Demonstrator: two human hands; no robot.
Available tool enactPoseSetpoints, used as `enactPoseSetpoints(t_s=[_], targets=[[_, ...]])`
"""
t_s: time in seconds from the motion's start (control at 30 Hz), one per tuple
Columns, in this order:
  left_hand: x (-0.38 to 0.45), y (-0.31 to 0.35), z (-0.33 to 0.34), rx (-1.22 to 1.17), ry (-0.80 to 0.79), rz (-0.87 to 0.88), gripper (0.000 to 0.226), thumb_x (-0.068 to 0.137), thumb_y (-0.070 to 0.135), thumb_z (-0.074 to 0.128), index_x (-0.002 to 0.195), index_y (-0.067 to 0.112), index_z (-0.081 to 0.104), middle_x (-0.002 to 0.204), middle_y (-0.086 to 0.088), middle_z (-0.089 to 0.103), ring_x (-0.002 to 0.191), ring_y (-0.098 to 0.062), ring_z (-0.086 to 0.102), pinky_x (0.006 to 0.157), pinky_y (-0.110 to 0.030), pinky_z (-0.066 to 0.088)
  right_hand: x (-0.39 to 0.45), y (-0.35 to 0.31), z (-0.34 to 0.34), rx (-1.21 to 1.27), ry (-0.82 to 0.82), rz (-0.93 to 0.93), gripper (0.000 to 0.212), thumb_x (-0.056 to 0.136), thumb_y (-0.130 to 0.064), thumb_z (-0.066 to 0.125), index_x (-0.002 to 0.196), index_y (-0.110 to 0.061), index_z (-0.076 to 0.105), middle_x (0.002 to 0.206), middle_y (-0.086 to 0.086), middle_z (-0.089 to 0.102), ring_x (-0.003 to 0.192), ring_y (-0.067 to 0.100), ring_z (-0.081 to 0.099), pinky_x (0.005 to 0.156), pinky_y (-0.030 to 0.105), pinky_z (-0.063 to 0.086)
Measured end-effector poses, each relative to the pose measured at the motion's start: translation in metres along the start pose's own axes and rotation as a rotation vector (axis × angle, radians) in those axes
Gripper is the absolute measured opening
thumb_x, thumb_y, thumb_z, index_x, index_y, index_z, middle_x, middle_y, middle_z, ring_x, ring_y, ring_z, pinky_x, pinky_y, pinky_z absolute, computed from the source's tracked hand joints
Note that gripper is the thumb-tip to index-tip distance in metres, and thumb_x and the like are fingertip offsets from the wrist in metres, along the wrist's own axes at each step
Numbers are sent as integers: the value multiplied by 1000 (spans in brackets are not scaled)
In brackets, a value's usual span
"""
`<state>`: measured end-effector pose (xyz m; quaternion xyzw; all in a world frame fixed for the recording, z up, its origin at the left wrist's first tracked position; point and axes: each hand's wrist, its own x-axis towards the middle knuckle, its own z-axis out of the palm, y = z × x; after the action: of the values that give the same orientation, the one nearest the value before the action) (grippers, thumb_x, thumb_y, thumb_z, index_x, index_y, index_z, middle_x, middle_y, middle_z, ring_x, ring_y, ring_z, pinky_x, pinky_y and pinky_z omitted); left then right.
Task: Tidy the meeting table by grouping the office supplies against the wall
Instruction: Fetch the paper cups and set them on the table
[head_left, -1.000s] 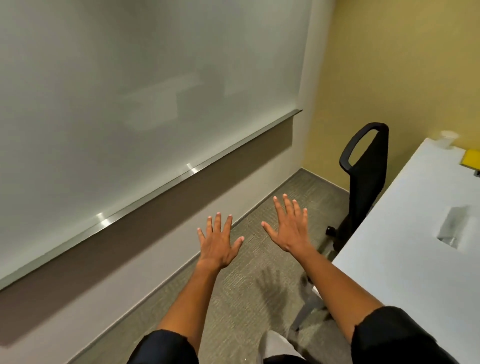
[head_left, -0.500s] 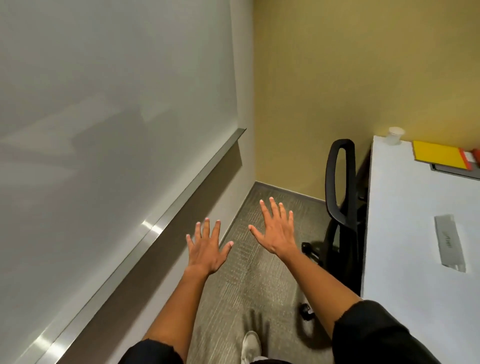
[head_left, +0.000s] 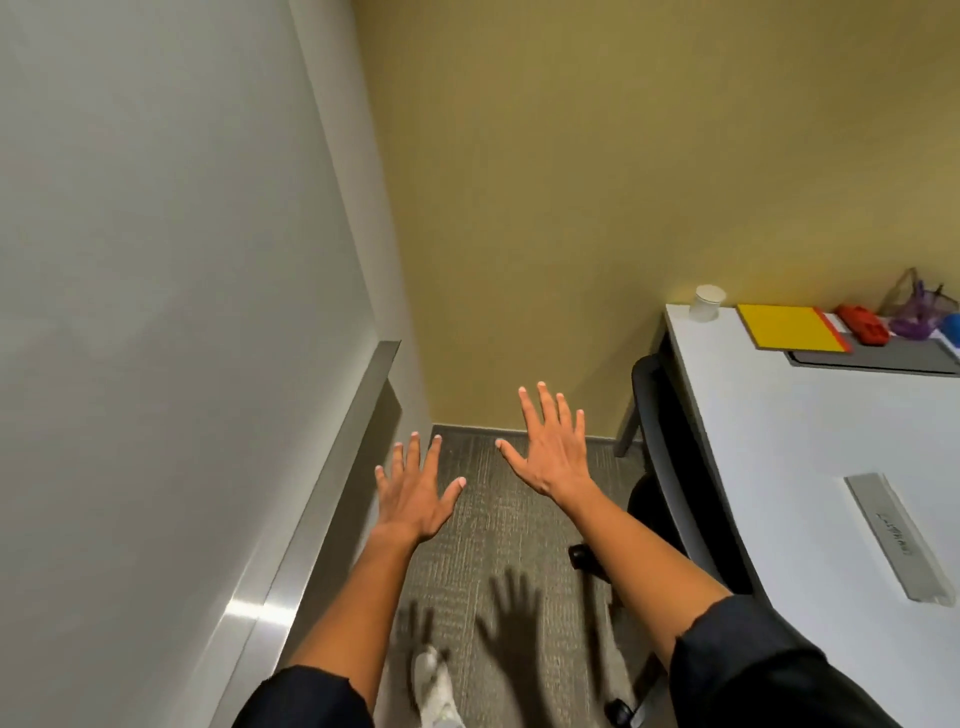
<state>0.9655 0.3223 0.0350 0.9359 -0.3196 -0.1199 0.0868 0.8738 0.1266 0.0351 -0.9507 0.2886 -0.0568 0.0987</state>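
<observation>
While both arms are stretching forward over the grey carpet (head_left: 493, 525), the left hand (head_left: 415, 493) and the right hand (head_left: 550, 447) are hovering palm-down with fingers spread wide, each gripping nothing. Their shadows are falling on the floor below, beside a white shoe (head_left: 436, 691). Dark sleeves are showing at the lower edge of the frame.

To the right, a white counter (head_left: 810, 467) is sitting with its far end against the yellow wall (head_left: 623, 182), and the office supplies are lying along that far end, well apart from both hands. A white paper cup (head_left: 706, 303) is standing at the far left corner; just right of it a yellow notebook (head_left: 787, 327) is lying flat, its near end overlapping a grey panel (head_left: 872, 357) set in the top. A red stapler-like item (head_left: 865, 323) is lying beside the notebook, with a clear pouch holding purple items (head_left: 917, 309) past it; a blue object at the frame edge is too cut off to identify. Nearer the camera, a silver strip (head_left: 896, 535) is running along the counter. A black chair (head_left: 670, 467) is tucked against the counter's left edge. A whiteboard (head_left: 156, 312) with a metal tray (head_left: 322, 519) is covering the left wall.
</observation>
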Motion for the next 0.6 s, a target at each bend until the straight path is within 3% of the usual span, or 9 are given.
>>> enactPoseSetpoints(t_s=[0.23,0.6], targets=[[149,10,-30,58,-48,200,75,92,65,29,153,30,1,163,-8,-6,150,-32,-4,117,-61,6,114,14,-9,-12,79,187,86,86,-72,30,154,-28,0,164,6,-1,150,33,7,120,59,11],[337,117,-56,90,-100,490,76,92,64,30,153,29,1,162,-8,-7,149,-33,-5,117,-61,6,266,103,-55,-50,174,449,86,88,-72,29,154,-28,-3,164,8,-3,150,34,4,119,59,11]])
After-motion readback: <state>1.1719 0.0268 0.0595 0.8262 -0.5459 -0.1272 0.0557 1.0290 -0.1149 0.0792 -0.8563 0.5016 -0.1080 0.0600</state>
